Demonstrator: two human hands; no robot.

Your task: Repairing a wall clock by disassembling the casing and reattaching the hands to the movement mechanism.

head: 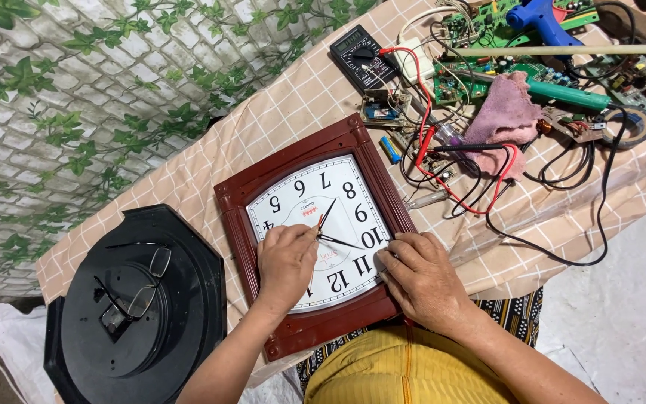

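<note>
A square wall clock (315,232) with a dark red frame and a white dial lies face up on the checked tablecloth (278,120). My left hand (287,262) rests on the dial, its fingertips pinching the clock hands (328,224) near the centre. My right hand (420,277) lies flat on the frame's right lower edge, fingers spread over the rim and dial edge.
A black octagonal clock back (140,314) with a pair of glasses (143,288) on it lies at the left. Behind the clock are a multimeter (360,54), red and black leads (457,172), circuit boards (487,67), a pink cloth (506,112), a blue glue gun (543,19) and tape (629,123).
</note>
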